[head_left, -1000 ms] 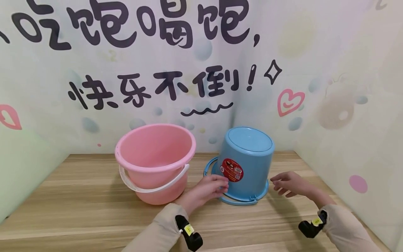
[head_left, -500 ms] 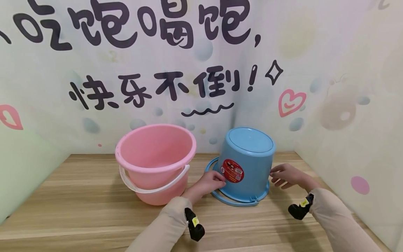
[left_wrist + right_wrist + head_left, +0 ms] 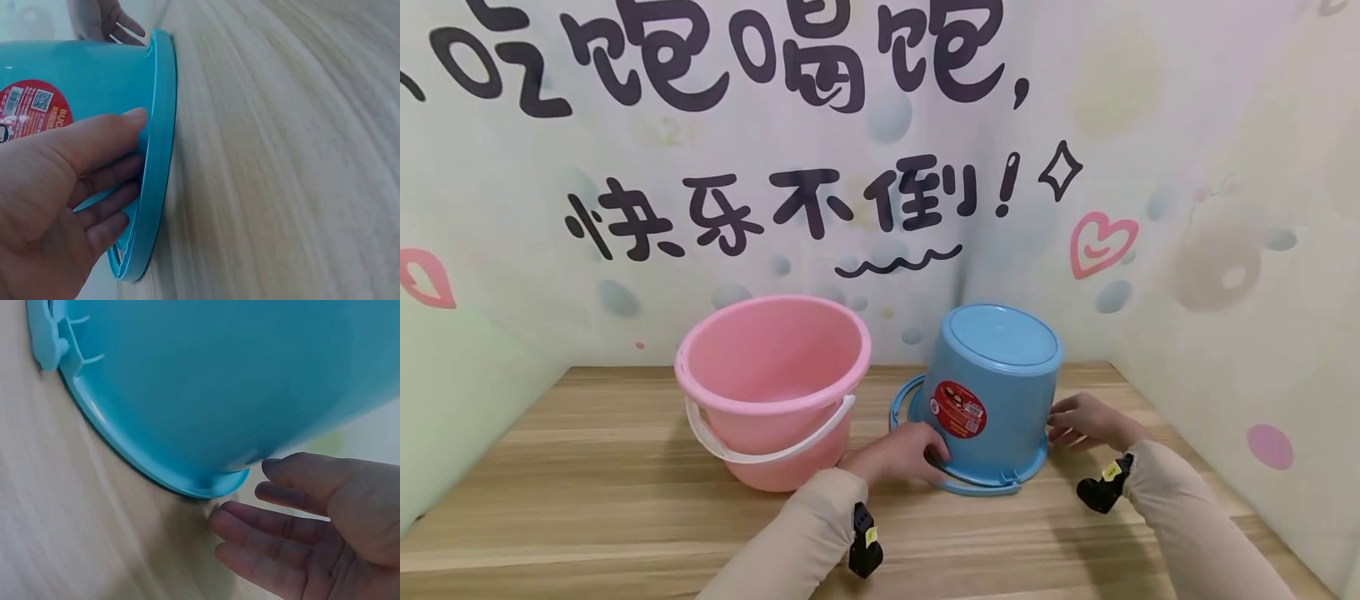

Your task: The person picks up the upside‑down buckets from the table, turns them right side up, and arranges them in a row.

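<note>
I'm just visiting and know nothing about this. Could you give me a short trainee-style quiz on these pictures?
1. Multiple choice: how does the blue bucket stand?
a) right way up
b) upside down
c) flat on its side

2. True or false: the white handle belongs to the pink bucket.

3. Fill in: in the head view, nearer the pink bucket is the person's ____.

Key:
1. b
2. True
3. left hand

Right hand (image 3: 350, 550) beside blue bucket (image 3: 206, 381) (rim down).
</note>
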`<state>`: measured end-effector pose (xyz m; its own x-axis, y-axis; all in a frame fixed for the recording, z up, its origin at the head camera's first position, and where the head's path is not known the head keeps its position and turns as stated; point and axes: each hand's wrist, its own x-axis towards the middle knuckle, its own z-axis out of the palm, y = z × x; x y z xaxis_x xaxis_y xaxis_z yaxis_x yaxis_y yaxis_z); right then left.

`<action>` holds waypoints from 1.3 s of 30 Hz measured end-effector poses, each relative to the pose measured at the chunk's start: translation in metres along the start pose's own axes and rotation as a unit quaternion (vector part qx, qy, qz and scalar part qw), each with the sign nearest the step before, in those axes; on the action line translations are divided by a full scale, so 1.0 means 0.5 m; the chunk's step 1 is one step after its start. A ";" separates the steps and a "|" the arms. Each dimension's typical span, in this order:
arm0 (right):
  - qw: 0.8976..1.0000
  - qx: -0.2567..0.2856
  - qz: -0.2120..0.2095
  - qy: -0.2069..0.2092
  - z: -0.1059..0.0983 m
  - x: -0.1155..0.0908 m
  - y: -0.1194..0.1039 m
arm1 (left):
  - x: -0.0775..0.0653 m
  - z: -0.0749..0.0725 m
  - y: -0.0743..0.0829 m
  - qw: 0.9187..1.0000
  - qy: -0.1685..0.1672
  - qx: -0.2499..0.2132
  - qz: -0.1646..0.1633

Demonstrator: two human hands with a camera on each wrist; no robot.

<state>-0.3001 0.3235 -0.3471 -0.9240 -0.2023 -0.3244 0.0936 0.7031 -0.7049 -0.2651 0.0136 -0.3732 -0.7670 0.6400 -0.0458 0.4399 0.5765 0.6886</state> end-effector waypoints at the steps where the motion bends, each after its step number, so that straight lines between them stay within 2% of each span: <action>1: 1.000 0.005 0.002 0.001 0.001 0.003 0.001 | -0.001 0.000 0.001 1.000 -0.003 0.012 0.000; 5: 1.000 0.015 0.008 0.010 0.003 0.013 0.000 | -0.008 0.000 0.008 0.998 -0.005 0.063 0.013; 9: 0.999 0.001 0.014 0.030 0.000 0.016 -0.001 | -0.009 0.001 0.012 0.994 -0.001 0.108 0.029; 12: 0.999 -0.004 0.018 0.039 -0.004 0.016 0.001 | -0.008 0.003 0.011 0.991 0.001 0.126 0.032; 20: 0.999 0.012 0.007 0.030 0.004 0.023 0.004 | -0.005 0.004 0.012 0.992 0.002 0.124 0.025; 27: 0.999 -0.011 0.016 0.042 0.013 0.033 0.006 | -0.005 0.008 0.007 0.992 0.012 0.119 0.040; 33: 0.998 0.011 0.020 0.054 0.020 0.036 0.019 | 0.000 0.017 0.000 0.990 0.015 0.130 0.045; 39: 0.997 0.027 0.016 0.075 0.025 0.038 0.030 | 0.001 0.019 -0.001 0.993 0.018 0.112 0.043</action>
<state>-0.3114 0.3216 -0.3716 -0.9650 -0.0738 -0.2515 0.1393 0.6683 -0.7307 -0.2612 0.0185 -0.3804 -0.7362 0.6759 0.0346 0.5945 0.6215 0.5102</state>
